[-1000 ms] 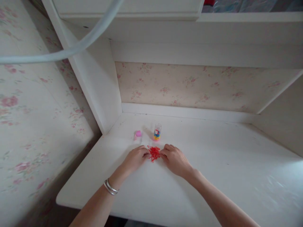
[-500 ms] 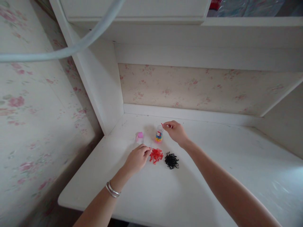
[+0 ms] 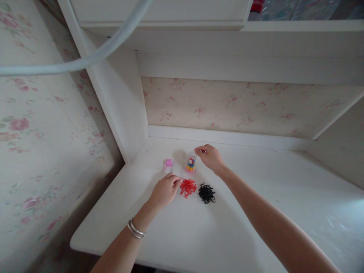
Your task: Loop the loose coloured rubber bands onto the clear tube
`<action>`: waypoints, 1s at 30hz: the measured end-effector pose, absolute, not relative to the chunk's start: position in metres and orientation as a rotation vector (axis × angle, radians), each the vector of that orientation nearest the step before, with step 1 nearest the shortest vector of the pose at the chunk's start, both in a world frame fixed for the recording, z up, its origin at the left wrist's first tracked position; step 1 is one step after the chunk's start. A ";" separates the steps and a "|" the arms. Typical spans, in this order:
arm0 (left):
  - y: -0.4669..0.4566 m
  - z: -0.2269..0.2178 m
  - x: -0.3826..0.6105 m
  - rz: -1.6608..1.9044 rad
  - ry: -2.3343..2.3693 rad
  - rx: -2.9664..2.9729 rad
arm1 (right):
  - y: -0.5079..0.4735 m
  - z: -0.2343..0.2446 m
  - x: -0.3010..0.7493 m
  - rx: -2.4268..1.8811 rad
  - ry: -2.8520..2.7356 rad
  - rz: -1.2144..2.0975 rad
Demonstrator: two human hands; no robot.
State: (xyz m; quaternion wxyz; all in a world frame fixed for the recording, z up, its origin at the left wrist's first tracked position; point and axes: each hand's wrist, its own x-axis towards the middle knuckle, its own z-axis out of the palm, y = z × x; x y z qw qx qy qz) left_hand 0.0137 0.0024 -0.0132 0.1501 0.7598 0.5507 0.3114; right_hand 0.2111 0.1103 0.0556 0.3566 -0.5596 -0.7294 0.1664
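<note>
My left hand is closed in a pinch at the left edge of a pile of red rubber bands, with a red strand showing at its fingertips. Beyond the pile stands a small clear jar, upright and uncapped, holding blue, yellow, pink and red bits. At its rim, on the right side, my right hand has thumb and finger pressed together; what they hold, if anything, is too small to make out. A pile of black rubber bands lies right of the red ones.
A pink and clear cap-like piece rests left of the jar. Everything sits on a white desk below a white shelf. A white curved tube crosses the upper left, in front of a flowered wall.
The red band that poked up from my right fingertips at the jar's rim no longer shows. Both hands have stayed almost in place; jar and piles look the same.
</note>
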 end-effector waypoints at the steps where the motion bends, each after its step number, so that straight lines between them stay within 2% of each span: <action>1: 0.003 -0.013 0.014 0.898 1.583 2.188 | 0.109 0.057 0.213 -1.442 -1.862 0.427; 6: 0.004 -0.014 0.014 0.972 1.578 2.181 | 0.094 0.045 0.238 -1.408 -1.700 0.485; 12: 0.012 -0.011 0.017 1.155 1.566 2.050 | 0.050 -0.016 0.301 -1.520 -1.536 0.729; 16: 0.025 0.012 0.027 1.237 1.598 2.055 | 0.016 -0.042 0.335 -1.600 -1.550 0.712; 23: 0.066 0.056 0.055 1.293 1.657 2.277 | -0.005 -0.042 0.339 -1.562 -1.644 0.698; 30: 0.083 0.052 0.067 1.088 1.800 2.426 | -0.006 -0.041 0.340 -1.552 -1.644 0.696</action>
